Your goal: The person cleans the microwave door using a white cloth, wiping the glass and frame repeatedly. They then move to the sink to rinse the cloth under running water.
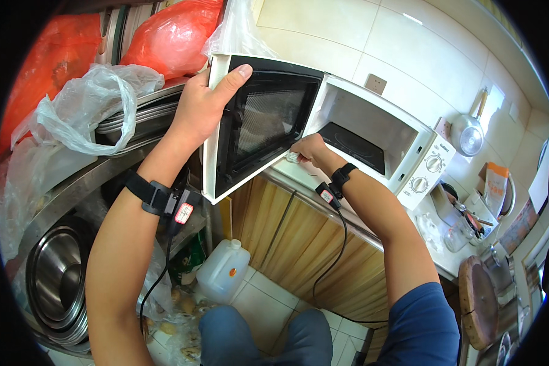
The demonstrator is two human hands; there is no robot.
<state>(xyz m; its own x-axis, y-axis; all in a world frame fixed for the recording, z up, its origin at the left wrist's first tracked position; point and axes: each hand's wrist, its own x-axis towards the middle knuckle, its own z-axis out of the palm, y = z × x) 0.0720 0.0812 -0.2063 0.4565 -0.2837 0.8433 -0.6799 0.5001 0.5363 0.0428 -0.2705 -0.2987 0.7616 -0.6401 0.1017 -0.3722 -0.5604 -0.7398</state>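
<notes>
My left hand grips the free edge of the microwave door, thumb on its dark inner face. The door stands swung wide to the left of the white microwave oven. Down by the hinge side, my right hand is closed around a crumpled whitish cloth, near the door's lower corner and the counter. Most of the cloth is hidden by my fingers. Inside the cavity lies a dark flat floor plate. Two dials sit on the control panel at the right.
A metal rack on the left holds stacked steel bowls and plastic bags. Below, a plastic jug stands on the tiled floor. Jars and a round wooden chopping board are at the right. Cables hang from both wrists.
</notes>
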